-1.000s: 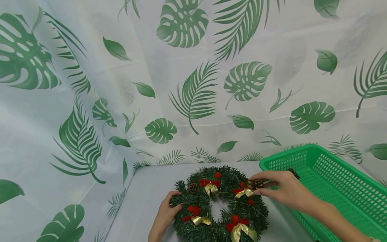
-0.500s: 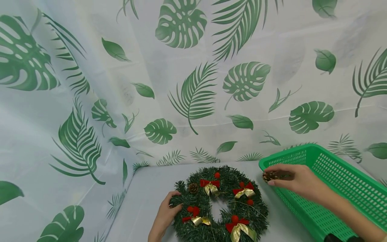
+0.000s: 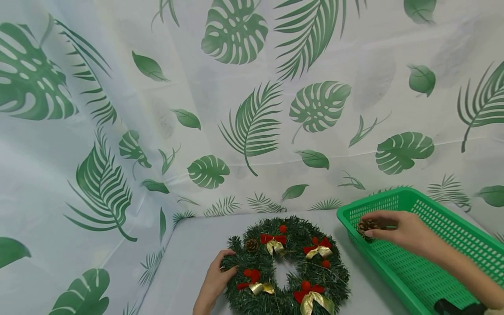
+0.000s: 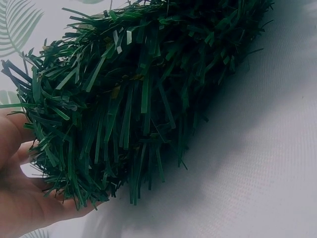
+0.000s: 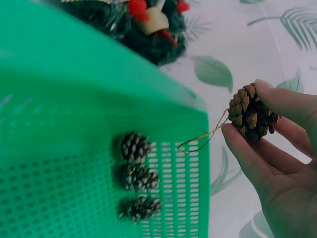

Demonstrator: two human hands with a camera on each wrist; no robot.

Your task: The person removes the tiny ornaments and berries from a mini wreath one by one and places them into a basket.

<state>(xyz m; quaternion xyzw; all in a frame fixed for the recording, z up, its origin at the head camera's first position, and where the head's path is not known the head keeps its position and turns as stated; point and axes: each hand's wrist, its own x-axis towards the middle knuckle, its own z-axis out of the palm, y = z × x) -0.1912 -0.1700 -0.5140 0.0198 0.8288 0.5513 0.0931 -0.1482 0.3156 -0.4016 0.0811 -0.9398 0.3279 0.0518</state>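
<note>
A green wreath (image 3: 303, 229) with red-and-gold bows and red pompoms lies on the white table in the head view. My left hand (image 3: 216, 278) grips its left edge; greenery covers some of the fingers in the left wrist view. Over the near end of the green basket (image 3: 379, 264), my right hand (image 3: 405, 229) pinches a brown pine cone (image 5: 250, 113) between thumb and fingers. A gold string loop (image 5: 200, 141) hangs off that cone. Another small pine cone (image 3: 252, 244) sits on the wreath's upper left.
Inside the perforated basket, three pine cones (image 5: 141, 208) with pale tips rest in a row along one end. A leaf-print curtain (image 3: 252, 122) rises behind the table. Something black (image 3: 449, 306) shows below the right forearm.
My right hand has carried the pine cone from the wreath's upper right edge rightward to over the basket. The left hand and the wreath have stayed put.
</note>
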